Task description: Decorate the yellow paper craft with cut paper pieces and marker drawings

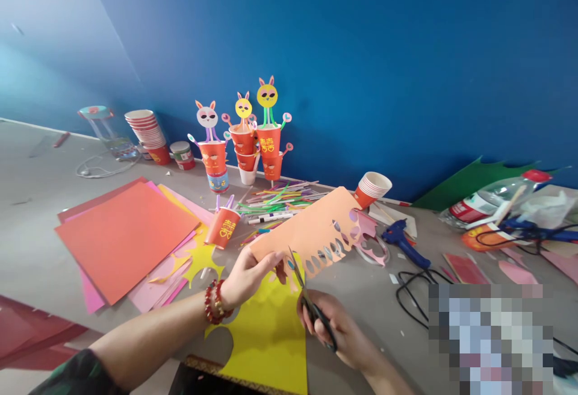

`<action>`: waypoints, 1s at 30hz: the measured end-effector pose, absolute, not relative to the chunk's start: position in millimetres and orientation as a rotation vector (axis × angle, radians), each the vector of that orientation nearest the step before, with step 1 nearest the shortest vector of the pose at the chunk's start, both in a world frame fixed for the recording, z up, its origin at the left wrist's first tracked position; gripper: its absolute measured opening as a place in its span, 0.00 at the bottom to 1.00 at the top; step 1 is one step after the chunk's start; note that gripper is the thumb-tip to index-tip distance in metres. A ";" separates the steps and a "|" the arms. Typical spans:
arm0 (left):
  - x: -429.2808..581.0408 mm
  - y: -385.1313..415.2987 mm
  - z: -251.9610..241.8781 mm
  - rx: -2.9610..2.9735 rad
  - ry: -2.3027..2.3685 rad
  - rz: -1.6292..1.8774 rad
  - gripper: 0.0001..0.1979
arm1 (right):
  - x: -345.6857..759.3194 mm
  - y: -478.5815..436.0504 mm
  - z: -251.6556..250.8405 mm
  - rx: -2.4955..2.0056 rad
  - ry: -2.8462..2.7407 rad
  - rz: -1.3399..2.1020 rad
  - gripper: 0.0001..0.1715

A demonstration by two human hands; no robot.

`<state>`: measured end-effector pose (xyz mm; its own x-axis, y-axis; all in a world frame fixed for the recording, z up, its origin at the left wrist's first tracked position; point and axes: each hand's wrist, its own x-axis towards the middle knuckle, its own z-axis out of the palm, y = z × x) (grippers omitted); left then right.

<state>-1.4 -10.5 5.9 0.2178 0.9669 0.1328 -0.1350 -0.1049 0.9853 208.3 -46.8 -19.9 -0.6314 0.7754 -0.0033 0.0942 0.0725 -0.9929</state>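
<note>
My left hand, with a red bead bracelet on the wrist, pinches the near corner of a peach paper sheet that has several oval holes cut along one edge. My right hand grips black-handled scissors, and the blades point up at the sheet's lower edge beside my left fingers. A yellow paper sheet with a round cut-out lies on the table under both hands.
Orange and pink paper sheets lie at left. Red paper cups with bunny figures stand by the blue wall, with straws, a cup stack, a blue glue gun, black cables and a plastic bottle to the right.
</note>
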 end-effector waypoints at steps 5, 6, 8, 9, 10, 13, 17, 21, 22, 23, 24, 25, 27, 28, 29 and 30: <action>-4.3 -8.6 5.9 1.273 0.847 1.130 0.25 | 211.0 -44.8 -14.3 -0.862 -1.830 1.669 0.39; -4.8 -8.1 5.8 1.257 0.837 1.125 0.24 | 211.1 -44.6 -12.7 -0.868 -1.825 1.672 0.40; -5.5 -7.0 4.5 1.227 0.831 1.121 0.24 | 211.1 -44.6 -9.5 -0.888 -1.817 1.666 0.41; -5.8 -6.3 3.0 1.214 0.833 1.120 0.24 | 211.0 -44.7 -8.1 -0.895 -1.816 1.659 0.41; -6.0 -5.6 0.9 1.200 0.833 1.124 0.23 | 210.9 -44.8 -6.7 -0.898 -1.817 1.655 0.41; -6.9 -3.3 -8.2 1.143 0.826 1.193 0.21 | 210.6 -45.3 -3.9 -0.900 -1.821 1.645 0.41; -8.6 -0.8 -19.3 1.115 0.871 1.258 0.21 | 210.6 -45.4 -3.8 -0.905 -1.847 1.608 0.41; -9.9 1.5 -25.3 1.121 0.867 1.256 0.21 | 211.4 -44.7 -9.0 -0.917 -1.878 1.618 0.42; -10.3 2.0 -26.6 1.123 0.858 1.251 0.21 | 211.7 -44.5 -10.4 -0.917 -1.890 1.623 0.42; -10.7 2.4 -27.8 1.122 0.852 1.251 0.21 | 211.9 -44.3 -11.6 -0.915 -1.900 1.629 0.43; -11.0 2.8 -28.8 1.118 0.852 1.252 0.20 | 212.0 -44.2 -12.3 -0.911 -1.910 1.632 0.43; -11.4 2.9 -29.6 1.115 0.855 1.249 0.19 | 211.9 -44.0 -12.6 -0.905 -1.919 1.634 0.43; -11.9 2.8 -30.3 1.110 0.860 1.231 0.19 | 211.4 -43.9 -11.7 -0.896 -1.923 1.641 0.43; -12.0 2.6 -30.2 1.108 0.858 1.219 0.20 | 211.1 -43.9 -10.9 -0.891 -1.921 1.650 0.44; -12.0 2.3 -29.8 1.106 0.853 1.206 0.20 | 210.7 -43.9 -10.0 -0.885 -1.920 1.662 0.44; -11.8 2.0 -29.2 1.104 0.846 1.194 0.20 | 210.4 -44.0 -9.3 -0.883 -1.916 1.675 0.44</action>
